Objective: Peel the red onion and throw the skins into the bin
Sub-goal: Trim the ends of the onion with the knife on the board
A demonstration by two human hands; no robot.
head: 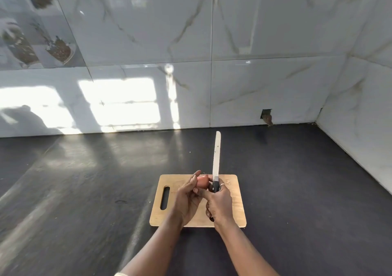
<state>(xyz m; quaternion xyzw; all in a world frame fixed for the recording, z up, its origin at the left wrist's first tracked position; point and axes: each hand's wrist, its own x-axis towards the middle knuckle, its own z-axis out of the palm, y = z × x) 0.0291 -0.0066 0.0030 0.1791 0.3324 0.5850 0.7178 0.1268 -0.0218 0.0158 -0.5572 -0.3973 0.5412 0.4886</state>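
A small red onion [202, 182] is cupped in my left hand [188, 199] above the wooden cutting board [235, 191]. My right hand [219, 203] grips the black handle of a long knife [216, 159], whose pale blade points away from me toward the wall. The right thumb reaches across and touches the onion's near side. Most of the onion is hidden by my fingers. No bin is in view.
The cutting board, with a slot handle [165, 197] at its left, lies on a dark countertop [84, 191]. Marble-look tiled walls close the back and the right side. A small hole [266, 115] sits low in the back wall.
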